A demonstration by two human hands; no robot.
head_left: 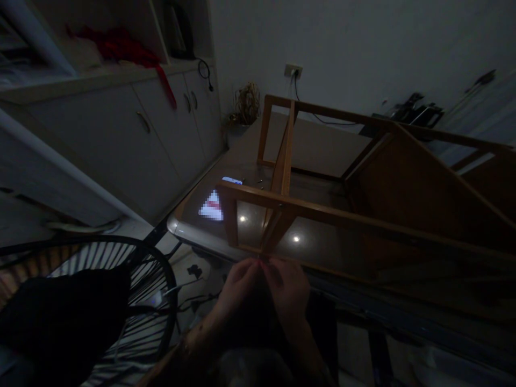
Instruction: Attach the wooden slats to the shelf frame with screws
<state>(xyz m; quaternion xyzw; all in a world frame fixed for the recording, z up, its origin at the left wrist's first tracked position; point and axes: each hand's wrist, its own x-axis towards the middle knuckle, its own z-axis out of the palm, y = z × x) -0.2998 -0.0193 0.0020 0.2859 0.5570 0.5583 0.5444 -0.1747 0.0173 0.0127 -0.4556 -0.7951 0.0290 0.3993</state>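
A wooden furniture frame (322, 212) of rails and panels lies on its side on a glossy table (189, 228). My left hand (238, 284) and my right hand (287, 290) are close together at the table's near edge, fingertips meeting just under the frame's lower front corner. They pinch something very small there; the dim light hides what it is. A lit phone (213, 207) lies on the table left of the frame, and a few small screws (260, 184) lie beyond it.
White cabinets (121, 140) with a red cloth (133, 54) on top run along the left wall. A round black wire chair (100, 301) stands at lower left. A wall socket (293, 70) with a cable and a dried plant (245, 105) are at the back.
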